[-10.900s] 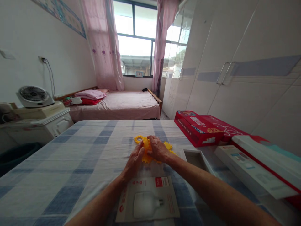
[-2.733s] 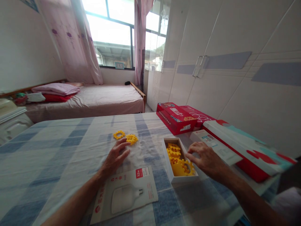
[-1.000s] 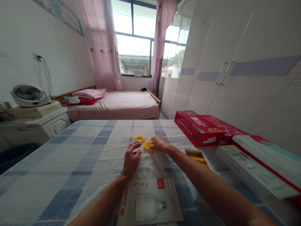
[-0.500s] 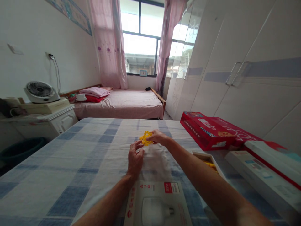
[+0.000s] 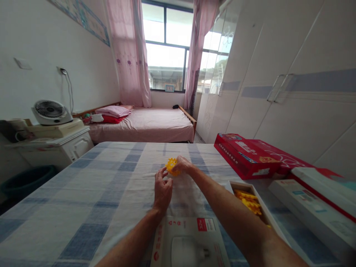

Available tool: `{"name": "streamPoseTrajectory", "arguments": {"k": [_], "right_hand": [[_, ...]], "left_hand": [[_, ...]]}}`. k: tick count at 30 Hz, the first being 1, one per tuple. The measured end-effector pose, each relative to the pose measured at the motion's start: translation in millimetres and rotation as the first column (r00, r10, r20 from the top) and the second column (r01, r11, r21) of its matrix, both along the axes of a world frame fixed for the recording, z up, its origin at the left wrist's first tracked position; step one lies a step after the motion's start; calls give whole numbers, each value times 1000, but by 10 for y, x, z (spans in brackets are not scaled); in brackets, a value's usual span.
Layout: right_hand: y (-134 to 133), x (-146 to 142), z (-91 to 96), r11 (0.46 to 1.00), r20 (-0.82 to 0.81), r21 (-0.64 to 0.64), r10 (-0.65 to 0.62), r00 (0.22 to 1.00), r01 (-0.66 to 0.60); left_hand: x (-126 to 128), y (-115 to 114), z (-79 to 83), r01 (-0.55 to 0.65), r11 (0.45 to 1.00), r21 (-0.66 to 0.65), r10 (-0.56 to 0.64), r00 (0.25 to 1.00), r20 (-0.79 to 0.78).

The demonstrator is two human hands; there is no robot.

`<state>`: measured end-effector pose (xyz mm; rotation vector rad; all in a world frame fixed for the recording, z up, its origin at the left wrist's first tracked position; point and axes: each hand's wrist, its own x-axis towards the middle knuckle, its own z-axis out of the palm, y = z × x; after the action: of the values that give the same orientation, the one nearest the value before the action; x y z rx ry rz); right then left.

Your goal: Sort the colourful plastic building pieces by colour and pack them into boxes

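A yellow openwork plastic toy piece (image 5: 171, 165), roundish with a toothed edge, is held over the far middle of the checked cloth. My right hand (image 5: 182, 165) grips it from the right with its fingers closed around that edge. At its lower left, my left hand (image 5: 162, 187) has thumb and fingers apart, the fingertips very near the piece; whether they touch it I cannot tell. Below my right forearm, an open box (image 5: 271, 222) contains several yellow plastic pieces (image 5: 249, 202), partly covered by the arm. Between my forearms lies a light bulb box (image 5: 191, 237).
A blue-and-white checked cloth (image 5: 75, 189) covers the table. Along the right side lie red boxes (image 5: 247, 155) and a long white box (image 5: 308, 207). Beyond the table are a bed (image 5: 155, 122) and a white wardrobe (image 5: 278, 122). A small fan (image 5: 51, 111) stands at left.
My right hand has turned the yellow piece, which now shows a rounder outline. The view has shifted slightly, and more of the open box with yellow pieces shows beside my right forearm.
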<state>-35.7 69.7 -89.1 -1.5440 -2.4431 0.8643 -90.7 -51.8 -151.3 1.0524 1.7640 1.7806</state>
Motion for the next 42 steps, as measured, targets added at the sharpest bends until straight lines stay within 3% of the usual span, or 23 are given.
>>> {"name": "streamPoseTrajectory", "arguments": {"k": [4,9,13,16,18,20,22,26,28,31,33,36,42], "right_hand": [[-103,-20,1,997,-19,58,-46,999,47],[-233,-64,-17,998,-96,61,34,995,-28],[-282,88,144,997,-205,2,70,976,-71],[-293,571,403,997,-310,-19,62,949,-72],[-339,1080,586,997,-385,-32,53,922,-71],[-443,1646,726,989,-551,-83,58,833,-124],[-593,2157,782,986,-575,-144,-11,818,-87],[-905,2747,624,979,-456,-201,-63,888,-34],[-1022,2846,489,998,-332,-53,-59,941,43],[-1145,2903,344,952,-142,286,-69,987,108],[-1198,2924,292,917,-42,387,-87,995,96],[-1216,2908,229,917,36,394,-88,996,66],[-1103,2748,129,912,-57,409,-7,998,30]], "left_hand": [[-12,55,-72,26,1000,10,-25,999,-22],[-36,77,-80,45,999,22,-43,996,-78],[-37,22,-38,68,998,8,-66,988,-137],[-46,-9,-26,82,997,-16,-83,984,-156],[-52,-7,-31,90,996,-22,-92,984,-149],[-54,3,-37,99,995,-20,-101,984,-147],[-52,6,-33,105,994,-21,-107,983,-148],[-52,-26,9,104,994,-45,-110,978,-174],[-53,-55,35,103,993,-61,-113,971,-209],[-39,-97,64,114,992,-56,-125,956,-267],[-15,-119,70,138,990,-30,-140,940,-311],[23,-137,60,172,985,14,-152,904,-399],[28,-137,39,207,978,22,-165,835,-524]]}}
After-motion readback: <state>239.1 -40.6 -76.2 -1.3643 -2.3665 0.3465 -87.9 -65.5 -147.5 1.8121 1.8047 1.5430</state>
